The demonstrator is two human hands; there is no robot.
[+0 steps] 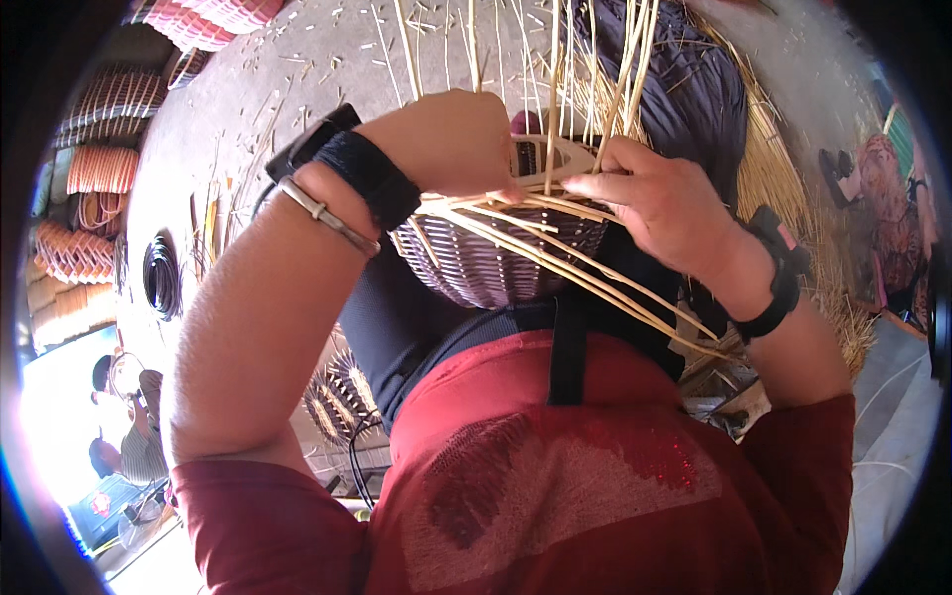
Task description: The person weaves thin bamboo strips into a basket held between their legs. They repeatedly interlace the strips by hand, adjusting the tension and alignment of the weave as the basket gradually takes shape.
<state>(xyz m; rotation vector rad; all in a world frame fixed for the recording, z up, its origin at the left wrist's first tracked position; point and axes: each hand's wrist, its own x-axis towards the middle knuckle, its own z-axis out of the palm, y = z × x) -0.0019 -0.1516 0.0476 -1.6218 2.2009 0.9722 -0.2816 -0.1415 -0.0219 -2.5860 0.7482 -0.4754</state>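
Head view: one person's two hands at one basket (481,260), purple-brown, in the middle just beyond the lap.
Left hand (451,144): curled almost into a fist at the basket's rim, back of the hand up; what it grips, I cannot tell.
Right hand (659,208): thumb and fingers drawn together on pale upright reeds (613,109) at the right of the rim.
Jutting reeds (620,288): at least two long ones, slanting near and right.
Black coil (161,278): one, left floor.
Dark sheet (694,104): one, far right, beside straw (769,149).
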